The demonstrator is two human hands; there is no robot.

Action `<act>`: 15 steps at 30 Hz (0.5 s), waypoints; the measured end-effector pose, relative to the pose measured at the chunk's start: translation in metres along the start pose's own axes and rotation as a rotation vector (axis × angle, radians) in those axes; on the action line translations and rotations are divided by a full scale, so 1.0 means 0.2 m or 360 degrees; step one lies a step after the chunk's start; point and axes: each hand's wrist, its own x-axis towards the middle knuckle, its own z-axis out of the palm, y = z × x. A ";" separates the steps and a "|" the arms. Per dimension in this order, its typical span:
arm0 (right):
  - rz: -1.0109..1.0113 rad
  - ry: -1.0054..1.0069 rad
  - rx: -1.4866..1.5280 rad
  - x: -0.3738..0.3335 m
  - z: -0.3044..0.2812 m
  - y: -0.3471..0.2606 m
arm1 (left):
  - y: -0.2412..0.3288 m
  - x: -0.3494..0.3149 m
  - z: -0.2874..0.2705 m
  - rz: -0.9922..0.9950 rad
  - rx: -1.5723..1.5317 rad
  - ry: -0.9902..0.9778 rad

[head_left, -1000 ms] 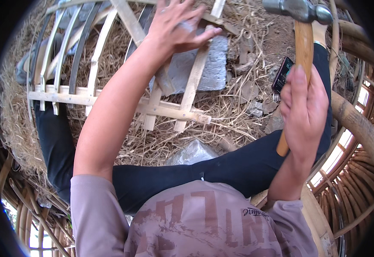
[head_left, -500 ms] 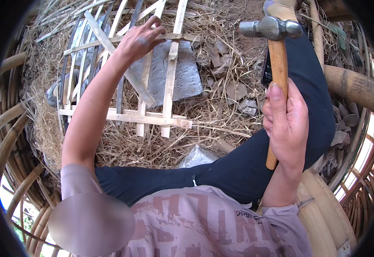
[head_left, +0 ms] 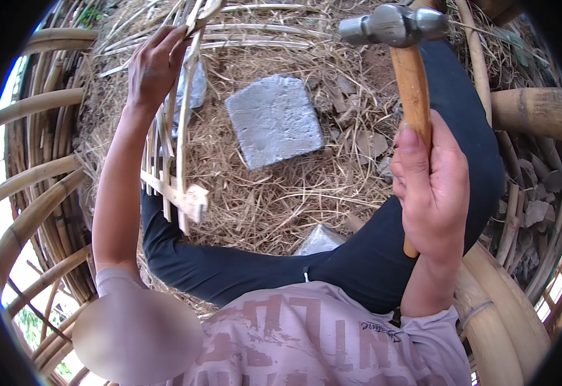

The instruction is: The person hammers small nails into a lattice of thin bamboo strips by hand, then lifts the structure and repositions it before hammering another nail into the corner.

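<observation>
My right hand (head_left: 432, 180) is wrapped round the wooden handle of a ball-peen hammer (head_left: 413, 80), held upright with its steel head at the top. My left hand (head_left: 155, 71) grips the edge of a bamboo lattice (head_left: 182, 148) of thin crossed strips. The lattice stands tilted up on its side, so I see it nearly edge-on. To its right, a square grey stone block (head_left: 274, 122) lies uncovered on the straw. My left fingertips are partly hidden behind the strips.
Dry straw (head_left: 249, 212) covers the ground, with loose bamboo strips (head_left: 262, 27) at the far side. A silvery wrapped lump (head_left: 319, 240) lies by my legs. Thick bamboo poles (head_left: 538, 114) stand at the right, and a curved bamboo wall (head_left: 43, 103) at the left. Broken stones (head_left: 538, 215) lie beyond my right leg.
My left hand has swung the lattice up and to the left, off the stone block it lay over. The hammer in my right hand has shifted slightly left and up.
</observation>
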 end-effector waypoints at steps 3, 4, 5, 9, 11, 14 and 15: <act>0.0027 -0.0014 0.0029 -0.02 0.00 -0.02 | -0.06 0.01 -0.14 -0.0064 0.0041 -0.0019; 0.0004 -0.0019 0.0041 -0.02 0.01 -0.02 | -0.09 0.00 -0.17 -0.0044 0.0087 -0.0015; -0.0008 -0.0020 0.0024 -0.02 0.02 -0.02 | -0.11 0.00 -0.20 -0.0026 0.0127 -0.0012; -0.0102 -0.0027 -0.0036 -0.01 0.06 -0.05 | -0.17 -0.03 -0.33 0.0122 0.0162 0.0046; -0.0139 -0.0036 -0.0018 -0.02 0.09 -0.10 | -0.22 -0.05 -0.38 0.0156 0.0081 0.0001; -0.0168 -0.0077 -0.0022 -0.02 0.12 -0.15 | -0.24 -0.07 -0.48 0.0101 0.0023 -0.0120; -0.0185 -0.0107 -0.0054 -0.01 0.13 -0.16 | -0.23 -0.07 -0.51 0.0038 -0.0007 -0.0232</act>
